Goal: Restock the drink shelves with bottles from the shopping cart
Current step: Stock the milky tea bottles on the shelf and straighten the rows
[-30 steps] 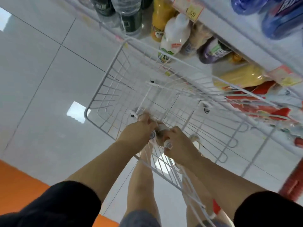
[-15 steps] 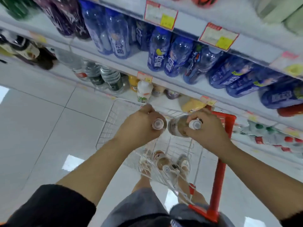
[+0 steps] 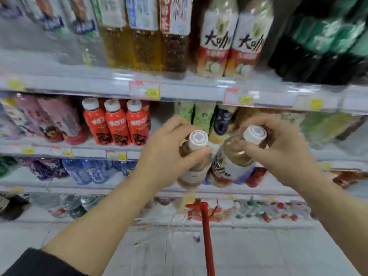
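Gripping necks, left hand [image 3: 165, 154] and right hand [image 3: 278, 154] aim both bottles [image 3: 231, 164] base-first at the center-frame shelf gap [image 3: 162, 118], left one looks nearer.

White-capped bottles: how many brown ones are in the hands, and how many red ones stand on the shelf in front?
Brown plastic bottles with white caps: 2 (left hand, right hand)
Red plastic bottles with white caps, front row: 3
Total: 5

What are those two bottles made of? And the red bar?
The left bottle and right bottle: probably clear glossy plastic, since brown drink shows through; white caps look matte plastic. The red bar: painted metal or plastic, too blurred to tell.
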Demonstrator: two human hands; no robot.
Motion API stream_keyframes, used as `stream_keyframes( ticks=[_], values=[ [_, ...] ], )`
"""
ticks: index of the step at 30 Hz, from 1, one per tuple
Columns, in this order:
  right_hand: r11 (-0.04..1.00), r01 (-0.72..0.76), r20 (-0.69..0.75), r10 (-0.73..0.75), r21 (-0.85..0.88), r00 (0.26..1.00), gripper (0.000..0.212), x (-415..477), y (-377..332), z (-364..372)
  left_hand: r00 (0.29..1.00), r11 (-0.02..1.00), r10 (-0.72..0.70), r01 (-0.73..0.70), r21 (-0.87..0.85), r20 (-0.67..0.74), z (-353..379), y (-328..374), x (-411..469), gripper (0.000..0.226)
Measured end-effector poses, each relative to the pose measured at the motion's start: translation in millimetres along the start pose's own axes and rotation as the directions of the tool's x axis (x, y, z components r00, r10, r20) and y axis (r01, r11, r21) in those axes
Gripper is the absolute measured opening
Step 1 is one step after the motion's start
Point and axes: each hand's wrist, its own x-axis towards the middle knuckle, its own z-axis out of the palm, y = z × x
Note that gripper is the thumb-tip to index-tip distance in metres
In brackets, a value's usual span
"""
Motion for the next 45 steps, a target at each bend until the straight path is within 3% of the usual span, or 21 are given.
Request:
stream_keyframes(
  ticks=[4,8,12,18,23,29,32,36,41,45],
  values=[
    [0.985,0.166,-0.095,-0.17,-0.052,0.981,0.027,7.2,-6.7,-66.9,0.988,0.988,-0.053,0.03,-0.154,-0.146,20.1,55.8,33.0,0.024],
    [0.927,0.34,-0.144,-0.362,-0.157,0.921,0.023,19.4,-7.0,-125.4,0.933,0.966,-0.122,0.034,-0.256,-0.339,45.7,101.4,61.2,0.024],
    [0.836,0.498,-0.155,-0.536,-0.229,0.83,0.029,40.7,-4.6,-155.3,0.872,0.968,-0.125,0.003,-0.25,-0.474,60.2,127.7,84.1,0.025],
    [0.738,0.621,-0.134,-0.666,-0.265,0.734,0.022,87.7,8.8,-155.8,0.816,0.976,-0.101,-0.029,-0.216,-0.569,54.3,146.5,101.7,0.008],
    [0.754,0.598,-0.068,-0.635,-0.272,0.769,0.023,116.2,10.2,-145.8,0.805,0.983,-0.085,-0.027,-0.179,-0.588,44.8,145.2,106.2,0.012],
    [0.833,0.471,-0.028,-0.499,-0.289,0.866,0.033,143.1,13.6,-137.8,0.816,0.986,-0.071,-0.032,-0.166,-0.574,35.5,138.3,113.1,0.018],
    [0.87,0.383,-0.068,-0.422,-0.31,0.904,0.039,158.7,12.2,-135.1,0.83,0.984,-0.089,-0.011,-0.177,-0.551,32.1,132.8,117.1,0.011],
    [0.905,0.285,-0.17,-0.35,-0.316,0.921,0.043,180.6,5.9,-121.0,0.834,0.986,-0.072,-0.024,-0.166,-0.548,27.9,123.2,123.4,0.021],
    [0.915,0.184,-0.266,-0.29,-0.36,0.919,0.056,202.4,9.2,-105.0,0.853,0.983,-0.093,-0.003,-0.182,-0.513,24.6,116.2,132.1,0.003],
    [0.939,0.14,-0.218,-0.215,-0.314,0.952,0.064,207.5,11.4,-100.9,0.851,0.985,-0.079,-0.014,-0.173,-0.519,25.6,110.4,137.1,0.024]
  ],
)
